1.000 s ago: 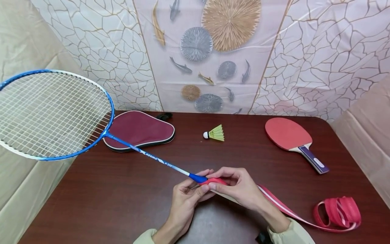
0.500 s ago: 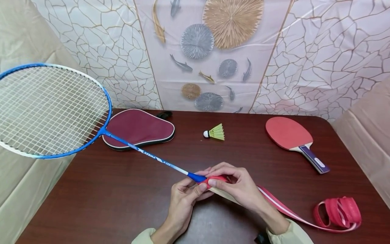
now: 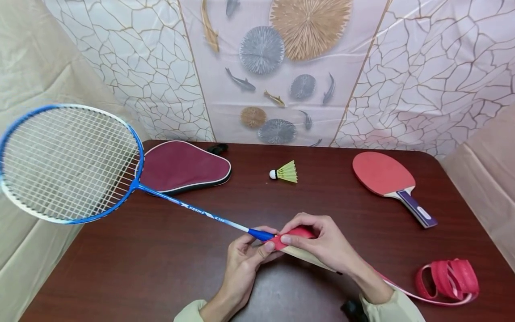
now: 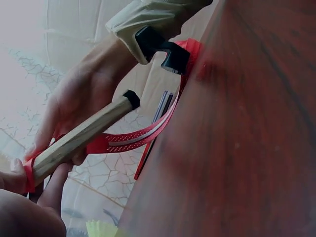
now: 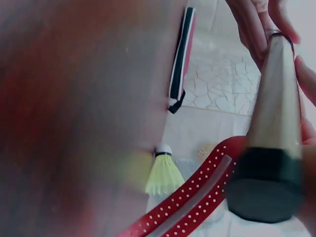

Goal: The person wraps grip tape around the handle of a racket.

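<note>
A blue and white badminton racket (image 3: 259, 234) points up to the left, held off the table. My left hand (image 3: 243, 266) holds it at the top of its bare wooden handle (image 4: 84, 131), thumb pressing on red grip tape. Between thumb and forefinger, my right hand (image 3: 327, 243) pinches the red grip tape (image 3: 299, 232) close to the left thumb. The tape goes round the handle's top, just below the blue cone. Its dotted underside with a pale centre strip shows in the right wrist view. A black cap (image 5: 266, 192) covers the handle's butt end.
The tape's loose roll (image 3: 456, 279) lies at the table's right front. A table tennis bat (image 3: 384, 172) rests behind it. Farther back are a yellow shuttlecock (image 3: 286, 172) and a maroon bat case (image 3: 185, 165), partly behind the racket. The brown table (image 3: 161, 268) meets a patterned backdrop.
The racket's head has dipped and shifted slightly right. My right hand has moved a little right and up with the tape, and more bare handle shows. The left hand keeps its hold.
</note>
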Motion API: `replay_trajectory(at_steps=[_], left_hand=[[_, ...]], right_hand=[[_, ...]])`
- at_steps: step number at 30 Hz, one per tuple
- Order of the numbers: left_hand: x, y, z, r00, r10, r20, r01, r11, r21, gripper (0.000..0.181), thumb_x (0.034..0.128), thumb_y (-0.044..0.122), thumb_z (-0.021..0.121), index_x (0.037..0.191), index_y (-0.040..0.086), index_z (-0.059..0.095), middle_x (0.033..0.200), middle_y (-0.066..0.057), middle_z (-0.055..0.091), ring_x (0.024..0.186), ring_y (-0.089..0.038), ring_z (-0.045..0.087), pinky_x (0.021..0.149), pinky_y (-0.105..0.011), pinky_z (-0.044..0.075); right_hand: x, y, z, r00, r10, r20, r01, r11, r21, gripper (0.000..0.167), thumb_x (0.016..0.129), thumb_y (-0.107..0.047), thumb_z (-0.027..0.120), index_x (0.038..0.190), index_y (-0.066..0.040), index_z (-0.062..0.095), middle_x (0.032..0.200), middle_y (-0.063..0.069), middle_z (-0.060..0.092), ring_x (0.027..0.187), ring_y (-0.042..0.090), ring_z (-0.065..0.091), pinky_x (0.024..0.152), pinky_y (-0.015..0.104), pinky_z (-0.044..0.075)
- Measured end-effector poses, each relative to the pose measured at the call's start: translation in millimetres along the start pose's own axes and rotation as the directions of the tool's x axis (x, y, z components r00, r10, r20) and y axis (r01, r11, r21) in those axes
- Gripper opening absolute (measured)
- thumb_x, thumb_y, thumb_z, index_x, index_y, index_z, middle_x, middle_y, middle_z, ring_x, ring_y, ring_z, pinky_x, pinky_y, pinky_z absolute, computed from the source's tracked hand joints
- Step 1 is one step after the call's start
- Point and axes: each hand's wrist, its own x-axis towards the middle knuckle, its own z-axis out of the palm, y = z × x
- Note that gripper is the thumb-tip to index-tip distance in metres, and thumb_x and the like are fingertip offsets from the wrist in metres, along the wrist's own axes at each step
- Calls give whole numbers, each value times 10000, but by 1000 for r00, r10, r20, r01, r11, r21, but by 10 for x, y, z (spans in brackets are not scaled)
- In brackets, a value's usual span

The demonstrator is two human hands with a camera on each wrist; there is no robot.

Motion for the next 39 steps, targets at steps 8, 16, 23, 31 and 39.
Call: replay_trajectory(at_steps=[8,16,23,31,39], left_hand=[[20,-30,-18,997,46,65,-48,999,18,325,968,-30,568,1259,-147,484,1171,-268,578,1024,-314,658,859,-523,510],[24,-33,-26,989,116,91,-121,991,54,337,927,-90,599,1259,-107,543,1169,-297,601,1029,-337,656,825,-528,522],[14,-8,-19,991,119,69,-124,989,85,311,915,-78,624,1217,-117,564,1141,-268,619,973,-309,677,807,-515,534],[10,-16,-18,984,138,110,-148,985,90,313,922,-88,607,1230,-115,555,1145,-255,622,998,-288,670,807,-500,539],[21,-48,-30,983,134,129,-145,986,82,325,945,-91,567,1268,-95,532,1200,-300,575,1062,-352,636,834,-521,523]], right_hand=[[16,4,103,986,-124,-113,112,988,-104,141,847,-186,787,969,-232,733,885,-71,670,839,148,607,691,259,468],[11,5,122,982,-114,-152,98,989,-111,153,844,-190,791,978,-233,729,898,-69,669,831,151,597,653,264,462],[-25,-18,110,989,-58,-135,40,990,-133,204,832,-261,804,1004,-239,696,931,-72,622,863,144,545,653,293,461],[-26,-151,113,991,-107,-82,104,994,-45,151,835,-136,793,935,-197,698,892,-26,624,826,181,596,682,279,485],[-10,-319,165,970,-196,-144,192,981,-41,160,804,12,783,929,-81,747,827,16,677,765,178,628,638,241,490]])
